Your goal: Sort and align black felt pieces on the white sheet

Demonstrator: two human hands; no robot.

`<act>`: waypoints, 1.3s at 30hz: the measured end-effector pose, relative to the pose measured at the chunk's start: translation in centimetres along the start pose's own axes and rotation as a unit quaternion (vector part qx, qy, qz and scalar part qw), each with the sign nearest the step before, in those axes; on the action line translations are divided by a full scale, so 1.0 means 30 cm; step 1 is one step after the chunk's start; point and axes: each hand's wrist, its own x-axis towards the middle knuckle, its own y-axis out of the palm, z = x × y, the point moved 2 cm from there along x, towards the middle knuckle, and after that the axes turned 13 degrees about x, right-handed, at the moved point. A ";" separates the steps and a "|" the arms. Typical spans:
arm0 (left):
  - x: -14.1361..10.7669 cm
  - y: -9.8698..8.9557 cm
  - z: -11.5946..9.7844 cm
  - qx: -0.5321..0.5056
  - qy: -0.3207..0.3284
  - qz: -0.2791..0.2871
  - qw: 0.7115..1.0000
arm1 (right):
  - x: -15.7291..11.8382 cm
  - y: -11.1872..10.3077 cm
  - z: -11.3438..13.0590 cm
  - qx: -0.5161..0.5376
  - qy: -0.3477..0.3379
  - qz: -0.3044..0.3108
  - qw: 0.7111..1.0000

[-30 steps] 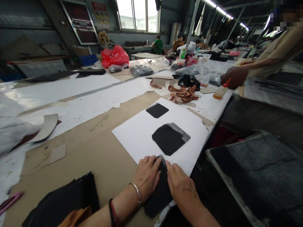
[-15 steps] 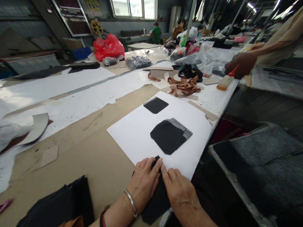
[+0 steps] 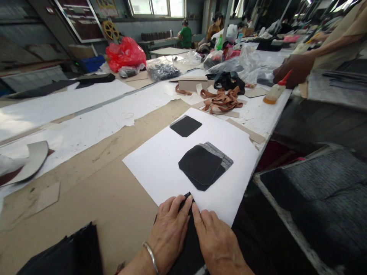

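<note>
A black fabric-like piece (image 3: 187, 248) lies beneath my hands at the near edge of a white sheet (image 3: 151, 162). My left hand (image 3: 170, 227), with a silver bangle at the wrist, presses on its far end, thumb and forefinger close together at a folded-looking tip. Against the same tip, the fingertips of my right hand (image 3: 215, 238) push from the right side. Both palms hide much of the piece. Beyond them on the sheet sit a small overlapping stack of black pieces with grey edges (image 3: 200, 164) and a separate black piece (image 3: 186, 126) with clipped corners.
A black stack (image 3: 69, 254) lies at lower left. Brown strips (image 3: 222, 100), a glue-like bottle (image 3: 273, 93) and plastic bags (image 3: 163, 68) are farther back. The table's right edge runs beside my right hand; dark textured material (image 3: 329, 198) lies beyond. Another person's arm (image 3: 329, 49) reaches in at right.
The view has shifted slightly. Both hands stay on the black piece, their fingertips a little lower in the picture, and more of its far tip shows between them.
</note>
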 end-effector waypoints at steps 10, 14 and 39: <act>-0.009 0.018 0.000 0.012 -0.017 0.015 1.000 | -0.047 0.061 0.013 0.018 0.065 -0.032 0.997; -0.006 0.013 -0.002 0.018 -0.023 0.023 0.999 | -0.042 0.064 0.019 0.020 0.062 -0.027 0.998; 0.059 -0.066 -0.052 -0.004 -0.048 0.192 0.980 | -0.167 -0.143 -0.116 0.443 0.381 0.149 0.798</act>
